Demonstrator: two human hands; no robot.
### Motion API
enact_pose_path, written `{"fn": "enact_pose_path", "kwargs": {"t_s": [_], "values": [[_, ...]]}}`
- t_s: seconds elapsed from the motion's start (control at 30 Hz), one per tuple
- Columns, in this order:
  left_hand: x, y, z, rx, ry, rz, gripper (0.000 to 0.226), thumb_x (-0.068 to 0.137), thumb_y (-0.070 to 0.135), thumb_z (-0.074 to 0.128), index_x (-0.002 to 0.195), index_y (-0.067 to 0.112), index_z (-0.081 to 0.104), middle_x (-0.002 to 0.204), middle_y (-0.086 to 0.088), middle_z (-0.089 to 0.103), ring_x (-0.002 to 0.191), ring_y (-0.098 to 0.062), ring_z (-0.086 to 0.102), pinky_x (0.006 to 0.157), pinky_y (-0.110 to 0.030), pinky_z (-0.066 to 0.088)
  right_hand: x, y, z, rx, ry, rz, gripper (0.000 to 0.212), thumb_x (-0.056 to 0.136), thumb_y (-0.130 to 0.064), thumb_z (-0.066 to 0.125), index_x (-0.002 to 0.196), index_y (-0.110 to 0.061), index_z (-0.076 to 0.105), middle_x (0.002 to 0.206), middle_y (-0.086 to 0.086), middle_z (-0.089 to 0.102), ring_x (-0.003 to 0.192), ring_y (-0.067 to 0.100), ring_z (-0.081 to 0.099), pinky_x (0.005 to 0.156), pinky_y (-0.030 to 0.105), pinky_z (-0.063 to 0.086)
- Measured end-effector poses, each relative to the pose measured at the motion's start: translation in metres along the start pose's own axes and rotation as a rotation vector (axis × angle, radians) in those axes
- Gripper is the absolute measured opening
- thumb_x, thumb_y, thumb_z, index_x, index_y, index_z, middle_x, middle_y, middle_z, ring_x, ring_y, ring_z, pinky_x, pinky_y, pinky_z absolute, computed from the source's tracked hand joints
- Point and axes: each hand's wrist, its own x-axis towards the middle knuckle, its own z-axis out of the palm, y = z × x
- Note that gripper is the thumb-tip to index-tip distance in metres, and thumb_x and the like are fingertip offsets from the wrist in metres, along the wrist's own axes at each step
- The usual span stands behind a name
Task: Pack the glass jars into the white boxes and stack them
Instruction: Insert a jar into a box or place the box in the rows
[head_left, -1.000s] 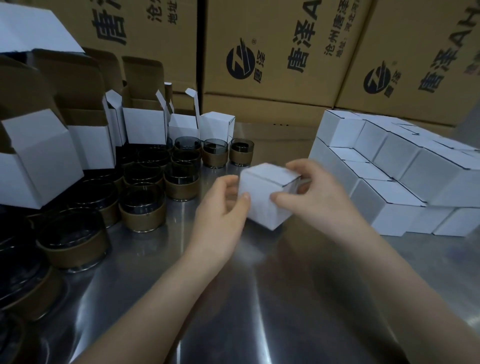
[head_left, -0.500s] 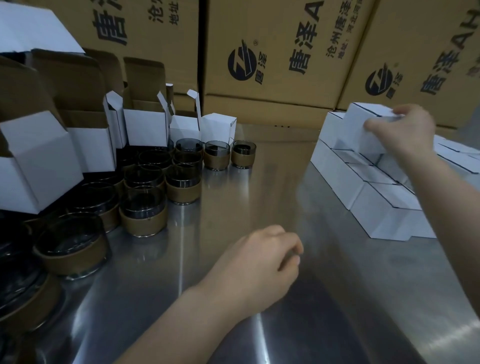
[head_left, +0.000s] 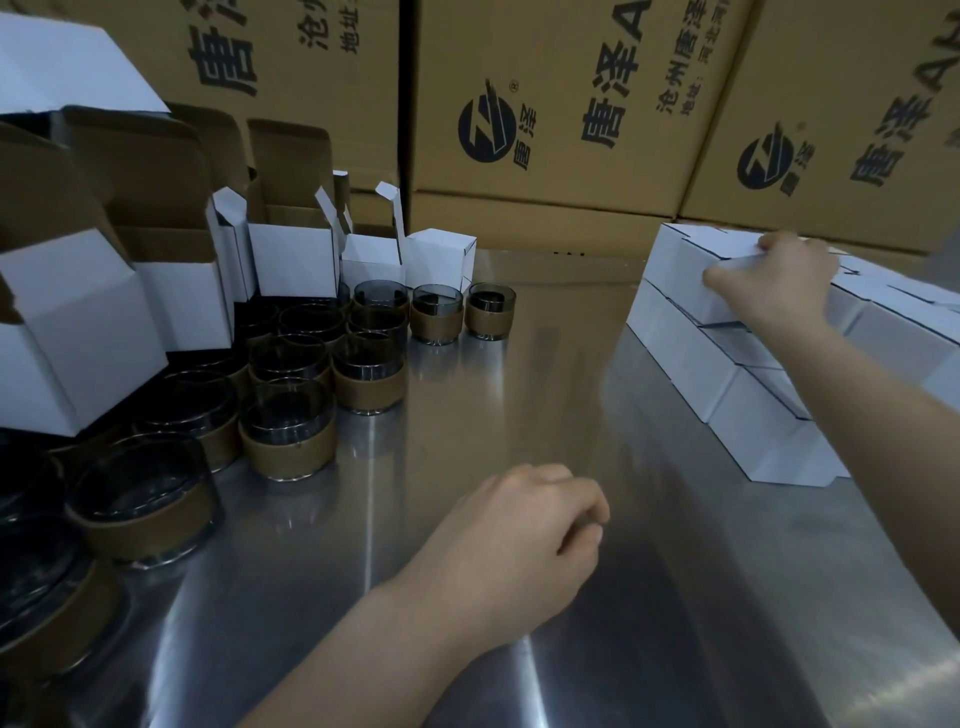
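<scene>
head view: right grip (head_left: 779, 286) clamps white box (head_left: 683, 270) atop stack (head_left: 727, 400); left grip (head_left: 524, 535) relaxed.

Brown printed cartons (head_left: 545, 104) wall a shiny steel table (head_left: 519, 374).

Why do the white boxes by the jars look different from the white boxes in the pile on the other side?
The boxes by the jars have their top flaps standing open; the piled boxes are shut. The boxes by the jars stand side by side; the piled boxes are stacked in layers. Both are white cardboard, on the metal table.
</scene>
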Motion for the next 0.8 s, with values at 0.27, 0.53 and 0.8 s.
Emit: {"fn": "enact_pose_path", "kwargs": {"t_s": [0.27,0.53,0.8], "values": [[0.000,-0.001,0.000,0.004,-0.008,-0.011,0.015,0.096,0.030,0.050,0.103,0.026,0.063,0.101,0.008,0.060,0.102,-0.013,0.054,0.088,-0.035,0.046,-0.001,0.003,0.002,-0.115,-0.011,-0.054,0.052,0.085,-0.032,0.063,0.119,0.007,0.053,0.124,0.030,0.044,0.123,0.044,0.035,0.098,0.042,0.035],[0.001,0.000,-0.001,0.008,-0.026,-0.029,0.016,0.096,0.028,0.050,0.105,0.026,0.063,0.104,0.008,0.061,0.105,-0.014,0.053,0.091,-0.034,0.045,0.000,0.003,0.003,-0.272,-0.052,-0.077,0.048,0.091,-0.031,0.061,0.114,0.009,0.053,0.130,0.028,0.037,0.124,0.043,0.033,0.092,0.046,0.039],[0.001,0.000,-0.002,-0.001,-0.038,-0.040,0.017,0.097,0.027,0.049,0.105,0.025,0.064,0.102,0.009,0.060,0.104,-0.013,0.053,0.089,-0.031,0.044,-0.022,-0.011,0.007,-0.292,0.068,-0.239,0.049,0.087,-0.027,0.064,0.120,0.008,0.053,0.130,0.029,0.040,0.120,0.044,0.037,0.091,0.048,0.038]]}}
